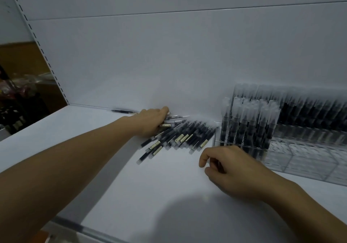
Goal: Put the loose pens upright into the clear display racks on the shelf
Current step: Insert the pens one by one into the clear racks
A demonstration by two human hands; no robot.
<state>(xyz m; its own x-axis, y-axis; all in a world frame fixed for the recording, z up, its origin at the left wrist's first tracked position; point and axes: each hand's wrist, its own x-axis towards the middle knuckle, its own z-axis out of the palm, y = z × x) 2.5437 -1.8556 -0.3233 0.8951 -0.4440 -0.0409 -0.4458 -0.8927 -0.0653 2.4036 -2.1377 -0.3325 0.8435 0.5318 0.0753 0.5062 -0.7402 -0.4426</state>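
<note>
Black slim pens (187, 137) clamped in L hand (152, 123) grip; R hand (234, 171) slack, empty.

No text, brand or number can be read: the small pale labels (179, 138) on the barrels of the loose pens (195, 132) lying on the shelf (150, 186) carry print too small and blurred to make out.

Dim cool light, soft shadow on the near shelf (150, 177), blurred racked pens (300, 111), bowed edges
</note>
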